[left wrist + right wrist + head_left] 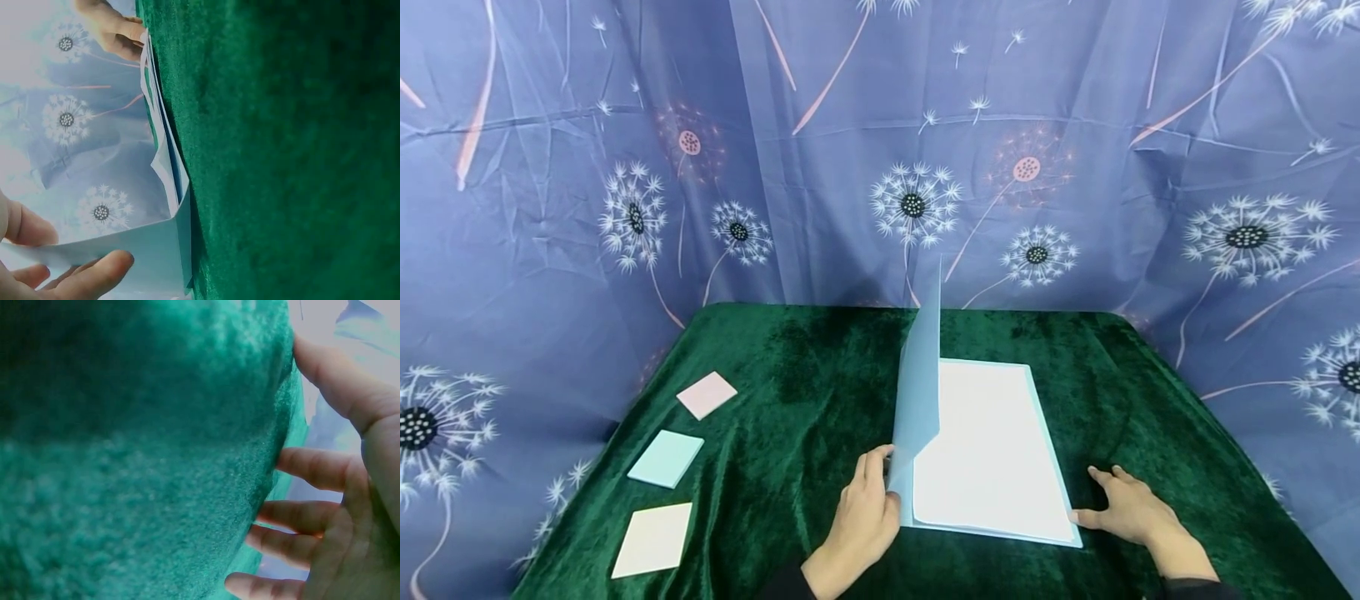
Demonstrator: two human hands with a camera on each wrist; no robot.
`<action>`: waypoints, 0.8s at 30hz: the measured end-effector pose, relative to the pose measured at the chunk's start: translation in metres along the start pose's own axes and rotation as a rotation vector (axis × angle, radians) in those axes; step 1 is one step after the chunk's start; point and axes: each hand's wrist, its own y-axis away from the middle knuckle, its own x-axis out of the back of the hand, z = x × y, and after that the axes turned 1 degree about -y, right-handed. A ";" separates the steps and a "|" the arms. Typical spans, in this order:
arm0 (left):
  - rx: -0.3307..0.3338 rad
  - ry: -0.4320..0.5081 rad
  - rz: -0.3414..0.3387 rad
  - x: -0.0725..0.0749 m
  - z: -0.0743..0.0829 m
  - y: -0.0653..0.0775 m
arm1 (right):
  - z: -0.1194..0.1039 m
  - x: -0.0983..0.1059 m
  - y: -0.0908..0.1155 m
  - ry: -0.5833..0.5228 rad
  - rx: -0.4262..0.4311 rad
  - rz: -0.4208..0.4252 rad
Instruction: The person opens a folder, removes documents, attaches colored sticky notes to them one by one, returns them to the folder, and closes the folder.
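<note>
Folder (919, 375), lower centre: cover raised, pinched by left hand (859, 515). Right hand (1133, 510), lower right: fingers extended, thumb at folder corner. Three notes (666, 458), lower left.

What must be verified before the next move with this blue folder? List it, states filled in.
1. Left hand pinching the raised cover: ok.
2. Right hand at the near right corner of the blue folder: ok.
3. White paper inside: ok.
4. Paper edges flat together: not ok; the left wrist view shows them bowed apart.
5. Pink square, pale blue square and cream square clear of the folder: ok.
6. Paper fastened in: cannot tell.
</note>
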 end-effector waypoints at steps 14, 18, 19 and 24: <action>0.125 -0.006 0.061 0.013 0.004 -0.002 | 0.001 0.000 -0.001 0.010 0.002 -0.004; 0.139 0.016 0.079 0.016 0.004 -0.002 | 0.001 0.001 -0.002 0.005 0.000 0.000; 0.137 0.023 0.084 0.017 0.003 -0.002 | 0.000 0.001 -0.001 0.003 -0.001 -0.001; 0.102 0.083 0.128 0.020 0.001 0.001 | -0.001 0.001 0.000 -0.008 -0.004 0.000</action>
